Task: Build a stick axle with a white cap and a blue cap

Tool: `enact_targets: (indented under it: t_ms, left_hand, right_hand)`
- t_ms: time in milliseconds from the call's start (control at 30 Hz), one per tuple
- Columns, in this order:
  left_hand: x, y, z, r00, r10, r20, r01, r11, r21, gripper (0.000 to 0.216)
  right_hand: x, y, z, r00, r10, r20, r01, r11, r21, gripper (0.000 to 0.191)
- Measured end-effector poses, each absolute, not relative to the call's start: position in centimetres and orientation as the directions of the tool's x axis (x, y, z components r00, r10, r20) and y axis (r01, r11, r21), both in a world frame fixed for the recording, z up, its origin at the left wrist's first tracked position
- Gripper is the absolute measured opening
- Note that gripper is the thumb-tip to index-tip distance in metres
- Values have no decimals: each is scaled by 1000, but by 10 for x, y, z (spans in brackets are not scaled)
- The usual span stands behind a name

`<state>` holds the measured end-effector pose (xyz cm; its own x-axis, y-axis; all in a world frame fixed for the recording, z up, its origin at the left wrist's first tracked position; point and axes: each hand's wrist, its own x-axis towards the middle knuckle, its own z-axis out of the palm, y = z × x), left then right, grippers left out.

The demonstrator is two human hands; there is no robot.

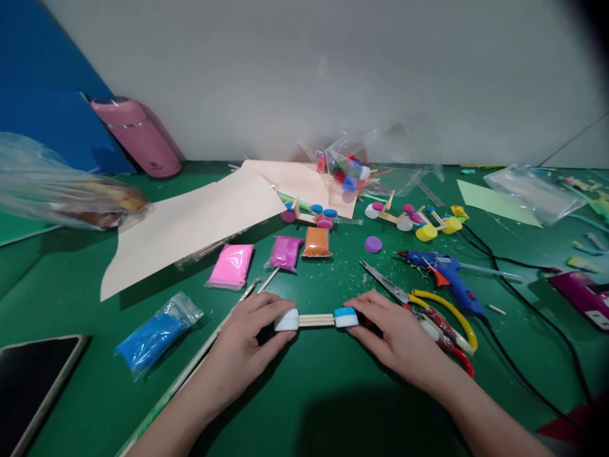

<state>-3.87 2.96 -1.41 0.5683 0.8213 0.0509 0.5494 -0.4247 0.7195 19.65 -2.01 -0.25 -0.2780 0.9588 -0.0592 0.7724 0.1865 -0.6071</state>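
My left hand point(254, 330) pinches a pair of white bottle caps point(287, 320) between thumb and fingers. Between the thumb and fingers of my right hand point(392, 336) is a blue-and-white pair of caps point(346, 317). Thin parallel wooden sticks point(316, 320) span the gap from one pair of caps to the other, low over the green table. Right of my right hand lie grey-bladed scissors point(385, 279) and yellow-handled pliers point(445, 304). A long thin stick point(190, 365) passes beside my left forearm.
Packets of pink point(231, 265), purple point(285, 252), orange point(316, 242) and blue clay point(155, 336) lie around. Small cap-wheeled cars point(311, 214) stand behind, near a purple cap point(373, 244). A blue glue gun point(447, 270) with its cable is at right, a phone-like dark slab point(35, 387) at left.
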Motion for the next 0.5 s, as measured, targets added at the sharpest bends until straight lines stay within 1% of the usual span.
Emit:
enact_targets:
  t_ms: [500]
  left_hand:
    - [-38,30,-14,568,821,66,558,-442,702,21]
  right_hand:
    - [196,-20,-3,-282,959,-39,779,205,-593,23]
